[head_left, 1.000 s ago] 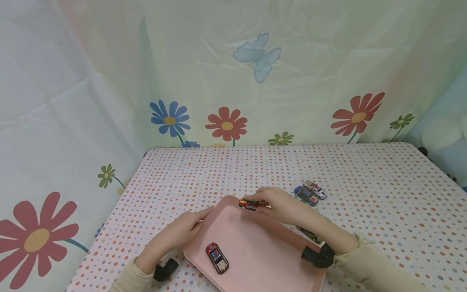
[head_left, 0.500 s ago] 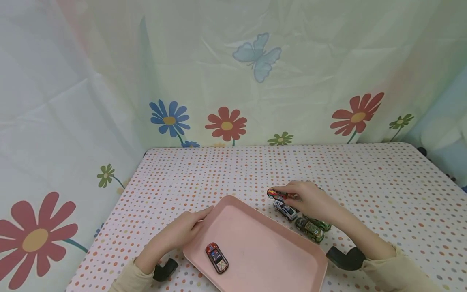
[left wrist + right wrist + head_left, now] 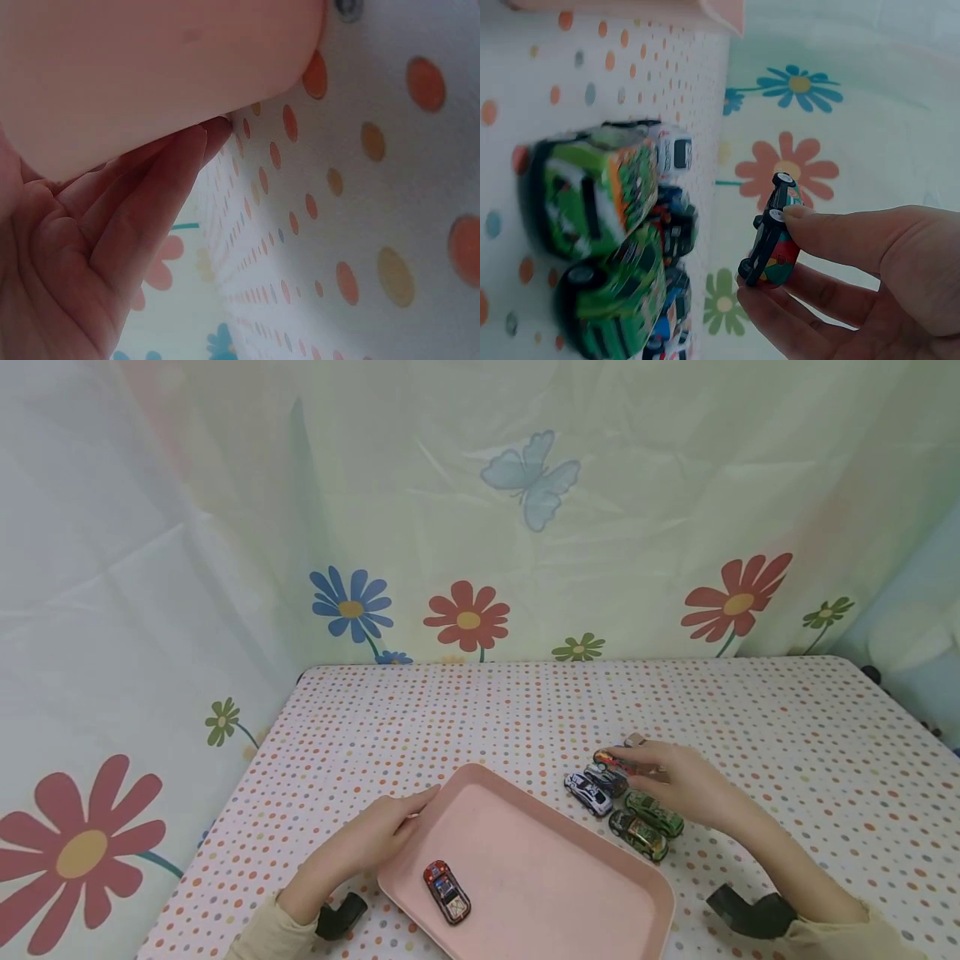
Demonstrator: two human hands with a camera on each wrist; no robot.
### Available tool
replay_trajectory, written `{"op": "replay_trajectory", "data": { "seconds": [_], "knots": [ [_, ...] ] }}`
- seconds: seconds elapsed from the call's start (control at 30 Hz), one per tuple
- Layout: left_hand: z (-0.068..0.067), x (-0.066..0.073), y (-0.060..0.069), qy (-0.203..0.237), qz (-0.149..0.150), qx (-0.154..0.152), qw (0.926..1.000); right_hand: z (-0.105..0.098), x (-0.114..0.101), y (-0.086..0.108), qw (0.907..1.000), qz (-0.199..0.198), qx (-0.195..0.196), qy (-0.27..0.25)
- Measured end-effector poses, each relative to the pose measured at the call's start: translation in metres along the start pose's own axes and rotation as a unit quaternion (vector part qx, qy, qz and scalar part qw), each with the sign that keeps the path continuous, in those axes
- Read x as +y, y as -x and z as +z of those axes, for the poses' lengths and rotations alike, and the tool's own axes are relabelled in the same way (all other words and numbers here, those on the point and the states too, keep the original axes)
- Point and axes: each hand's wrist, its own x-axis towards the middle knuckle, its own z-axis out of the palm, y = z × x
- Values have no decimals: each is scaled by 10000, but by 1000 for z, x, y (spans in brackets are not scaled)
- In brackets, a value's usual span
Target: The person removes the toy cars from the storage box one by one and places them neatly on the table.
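My right hand [image 3: 686, 781] pinches a red and yellow toy car [image 3: 774, 251] between thumb and fingers, above a cluster of toy cars right of the tray. In the right wrist view it hangs tilted, wheels toward the table side. The cluster has a white car [image 3: 588, 794], a dark car [image 3: 609, 781], a green car [image 3: 656, 814] and a green-black car [image 3: 637, 836]; my hand partly hides others. My left hand [image 3: 375, 833] grips the left wall of the pink tray [image 3: 555, 817], fingers along its outside. Inside the tray lies a red and black toy car [image 3: 447, 892].
A dotted cloth covers the table [image 3: 780, 735], with its far edge against a flowered curtain [image 3: 630, 527]. The cluster sits close to the tray's right wall. Black wrist mounts [image 3: 753, 917] stick out beneath both wrists.
My right hand has moved right, from over the tray's far corner to above the cluster, carrying the red and yellow toy car. The left hand and tray stay put.
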Motion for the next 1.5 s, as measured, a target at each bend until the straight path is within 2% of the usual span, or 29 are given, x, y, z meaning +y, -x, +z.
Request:
{"op": "replay_trajectory", "data": {
  "seconds": [0.27, 0.67, 0.87, 1.13, 1.5],
  "knots": [
    [-1, 1, 0, 57, -117, -47, 9999, -6, 20, 19, 9990, 150, 295, 300],
    [1, -1, 0, 34, -22, -11, 10000, -7, 38, 40, 9964, 470, 367, 604],
    [1, -2, 0, 19, -54, -72, 10000, -2, 45, 45, 9935, 779, 258, 782],
    [1, -2, 0, 17, -38, -87, 10000, 4, 47, 47, 9912, 774, 167, 1065],
    [2, -3, 1, 19, 12, -45, 10000, 13, 46, 47, 9894, 807, 214, 1192]
  ]
}}
